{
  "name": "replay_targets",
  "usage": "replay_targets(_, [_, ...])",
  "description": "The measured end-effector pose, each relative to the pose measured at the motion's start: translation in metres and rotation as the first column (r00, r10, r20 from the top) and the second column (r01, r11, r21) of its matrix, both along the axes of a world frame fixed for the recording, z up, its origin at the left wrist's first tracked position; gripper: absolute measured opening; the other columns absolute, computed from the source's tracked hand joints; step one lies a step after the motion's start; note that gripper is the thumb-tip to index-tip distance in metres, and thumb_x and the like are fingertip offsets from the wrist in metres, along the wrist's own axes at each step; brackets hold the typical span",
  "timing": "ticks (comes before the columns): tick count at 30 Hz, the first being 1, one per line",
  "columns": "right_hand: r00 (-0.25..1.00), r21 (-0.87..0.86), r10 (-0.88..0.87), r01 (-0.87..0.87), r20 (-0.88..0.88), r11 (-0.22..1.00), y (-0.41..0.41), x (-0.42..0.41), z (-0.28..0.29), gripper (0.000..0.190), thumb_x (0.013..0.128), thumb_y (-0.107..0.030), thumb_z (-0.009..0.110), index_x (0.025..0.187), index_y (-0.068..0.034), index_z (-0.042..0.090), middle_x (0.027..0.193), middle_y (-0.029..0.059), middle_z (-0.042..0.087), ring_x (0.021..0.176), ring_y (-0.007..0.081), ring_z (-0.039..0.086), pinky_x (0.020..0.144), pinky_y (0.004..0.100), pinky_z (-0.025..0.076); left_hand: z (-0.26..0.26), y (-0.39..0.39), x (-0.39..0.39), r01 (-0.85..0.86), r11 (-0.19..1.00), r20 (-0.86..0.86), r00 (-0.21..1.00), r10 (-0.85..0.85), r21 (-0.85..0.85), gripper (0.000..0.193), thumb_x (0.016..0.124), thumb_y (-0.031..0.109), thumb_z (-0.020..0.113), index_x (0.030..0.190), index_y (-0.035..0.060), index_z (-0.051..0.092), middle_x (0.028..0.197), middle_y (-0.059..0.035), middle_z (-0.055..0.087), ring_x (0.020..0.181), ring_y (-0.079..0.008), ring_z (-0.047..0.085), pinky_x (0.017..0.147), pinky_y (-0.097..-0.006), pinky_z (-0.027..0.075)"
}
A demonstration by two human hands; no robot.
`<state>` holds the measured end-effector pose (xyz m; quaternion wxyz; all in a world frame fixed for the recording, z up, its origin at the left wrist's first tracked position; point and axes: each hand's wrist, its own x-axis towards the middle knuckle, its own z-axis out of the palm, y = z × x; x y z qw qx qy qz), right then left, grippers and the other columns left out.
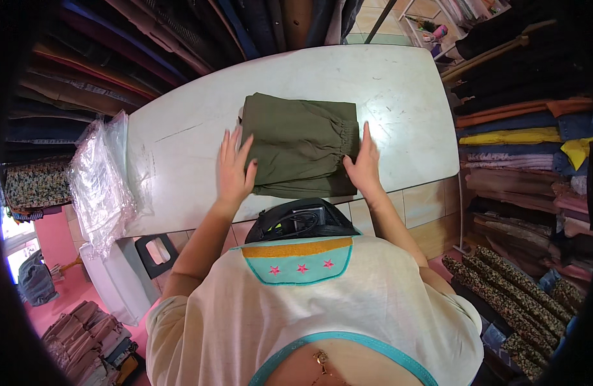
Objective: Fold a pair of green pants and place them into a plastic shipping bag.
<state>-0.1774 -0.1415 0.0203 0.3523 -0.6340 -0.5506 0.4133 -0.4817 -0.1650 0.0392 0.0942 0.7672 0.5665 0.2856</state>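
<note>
A folded olive-green garment [296,144] with a gathered elastic band near its right side lies on a white table [180,144]. At the garment's left edge is my left hand [235,166], its fingers apart and the fingertips at the cloth. My right hand [365,161] rests along the right edge, with the thumb at the gathered band and the fingers pointing away from me. Neither hand grips the cloth. Some layers at the near edge lie slightly uneven.
Clear plastic bags [101,178] lie over the table's left end. Hanging clothes [180,38] crowd the far left side. Stacked folded garments [513,159] fill the right side. A white bin [118,280] stands below the table at left, near a pile of folded clothes [89,342].
</note>
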Motion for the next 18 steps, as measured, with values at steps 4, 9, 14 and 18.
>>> replay_targets(4, [0.77, 0.316, -0.107, -0.127, 0.629, 0.94, 0.015, -0.037, 0.029, 0.072, 0.075, -0.017, 0.065, 0.14, -0.015, 0.031, 0.14, 0.0233, 0.03, 0.132, 0.0414, 0.021, 0.1, 0.0632, 0.02, 0.006, 0.064, 0.04, -0.07, 0.996, -0.185, 0.979, 0.079, 0.056, 0.061, 0.08, 0.025, 0.058, 0.135, 0.0076, 0.038, 0.144, -0.0162, 0.027, 0.133, -0.0395, 0.021, 0.106, -0.0546, 0.019])
replay_targets(9, [0.591, 0.215, 0.042, -0.358, 0.806, 0.908, 0.021, -0.044, -0.013, 0.063, 0.08, -0.046, 0.058, 0.134, -0.017, 0.042, 0.143, 0.0121, 0.03, 0.133, 0.0378, 0.022, 0.1, 0.0626, 0.022, -0.045, 0.086, 0.033, -0.148, 0.986, -0.553, 0.829, 0.084, -0.072, 0.073, 0.084, 0.052, 0.049, 0.14, 0.0115, 0.028, 0.147, -0.0093, 0.023, 0.137, -0.0263, 0.016, 0.107, -0.0542, 0.017])
replay_targets(14, [0.61, 0.178, 0.077, -0.346, 0.789, 0.921, 0.024, -0.047, -0.011, 0.063, 0.079, -0.045, 0.06, 0.135, -0.021, 0.041, 0.144, 0.0102, 0.029, 0.133, 0.0378, 0.021, 0.1, 0.0628, 0.023, -0.048, 0.093, 0.026, -0.107, 0.989, -0.472, 0.88, 0.047, -0.101, 0.074, 0.083, 0.05, 0.051, 0.141, 0.0114, 0.027, 0.147, -0.0097, 0.022, 0.137, -0.0277, 0.016, 0.106, -0.0559, 0.017])
replay_targets(18, [0.591, 0.186, 0.05, -0.331, 0.805, 0.925, 0.026, -0.045, -0.016, 0.061, 0.081, -0.047, 0.057, 0.133, -0.02, 0.044, 0.143, 0.0104, 0.03, 0.133, 0.0367, 0.022, 0.1, 0.0619, 0.025, -0.026, 0.075, 0.027, -0.101, 0.985, -0.43, 0.902, 0.032, -0.138, 0.073, 0.081, 0.048, 0.056, 0.141, 0.0158, 0.028, 0.149, -0.0091, 0.017, 0.137, -0.0316, 0.013, 0.102, -0.0619, 0.017])
